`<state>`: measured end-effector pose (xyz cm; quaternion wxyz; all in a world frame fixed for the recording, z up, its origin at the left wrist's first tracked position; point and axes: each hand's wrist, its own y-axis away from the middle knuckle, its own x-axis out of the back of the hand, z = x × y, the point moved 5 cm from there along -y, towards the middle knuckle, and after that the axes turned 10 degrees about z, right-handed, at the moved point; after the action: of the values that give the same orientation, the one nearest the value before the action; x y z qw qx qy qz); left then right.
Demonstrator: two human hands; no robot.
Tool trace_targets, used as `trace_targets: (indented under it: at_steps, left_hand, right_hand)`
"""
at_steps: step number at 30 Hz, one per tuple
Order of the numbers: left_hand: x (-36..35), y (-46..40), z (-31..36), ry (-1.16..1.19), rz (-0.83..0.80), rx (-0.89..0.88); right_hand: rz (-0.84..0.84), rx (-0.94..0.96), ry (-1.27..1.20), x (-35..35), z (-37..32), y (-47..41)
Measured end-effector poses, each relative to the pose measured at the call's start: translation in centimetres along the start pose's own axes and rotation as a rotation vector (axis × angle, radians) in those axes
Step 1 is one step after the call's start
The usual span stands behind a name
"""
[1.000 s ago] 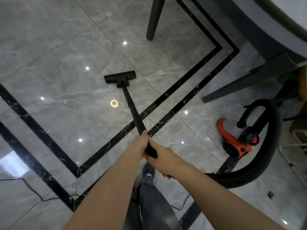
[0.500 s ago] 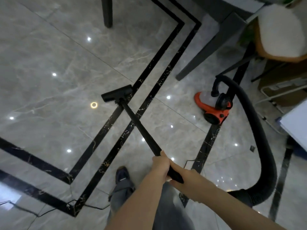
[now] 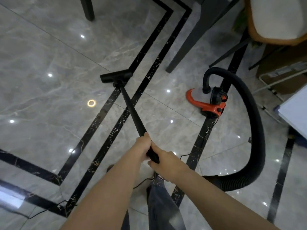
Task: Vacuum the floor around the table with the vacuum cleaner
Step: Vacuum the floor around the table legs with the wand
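A black vacuum wand [image 3: 131, 110] runs from my hands up to its flat floor head [image 3: 116, 77], which lies on the grey marble floor at the black inlay stripes. My left hand [image 3: 142, 145] grips the wand higher up, and my right hand [image 3: 163, 161] grips it just below. A thick black ribbed hose [image 3: 255, 130] loops from under my right arm round to the red and black vacuum body [image 3: 211, 105] lying on the floor at right. Dark table legs [image 3: 187, 42] stand beyond the floor head.
Another dark leg [image 3: 87, 8] stands at the top left. A chair with a white seat and orange rim [image 3: 274, 20] is at the top right, a white-topped surface [image 3: 295, 112] at the right edge. A thin black cable [image 3: 41, 211] trails across the floor near my foot.
The view has swung left to right, bringing the vacuum body and chair further in. The floor head has come back from the open tile toward the black stripes. Both hands keep their hold.
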<state>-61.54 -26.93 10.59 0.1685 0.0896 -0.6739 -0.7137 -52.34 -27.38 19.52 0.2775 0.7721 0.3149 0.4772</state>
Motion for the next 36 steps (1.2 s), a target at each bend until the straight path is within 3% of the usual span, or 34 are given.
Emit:
trace_targets:
  at_steps: [5, 10, 18, 21, 25, 36]
  left_hand:
    - [-4.2, 1.8, -4.4, -0.123, 0.001, 0.057]
    - [-9.5, 4.0, -8.7, -0.409, 0.011, -0.006]
    - [-15.0, 2.2, -0.5, -0.426, -0.044, -0.105]
    - [-16.8, 2.8, -0.8, -0.526, -0.062, -0.11]
    - [-19.8, 3.9, -1.9, -0.685, 0.003, -0.252]
    - [-28.2, 4.7, 7.2, -0.4, -0.09, -0.235]
  right_hand:
    - [0.045, -0.038, -0.029, -0.5, 4.9, 4.3]
    - [0.066, -0.201, -0.068, 0.4, 10.6, 9.0]
    - [0.173, -0.245, -0.293, 5.9, 10.9, 3.2]
    - [0.151, -0.294, -0.354, 6.5, 12.3, 3.8]
    - [0.129, -0.322, -0.441, 7.7, 14.7, 5.4]
    - [0.2, -0.379, -0.457, 19.0, 19.2, -4.8]
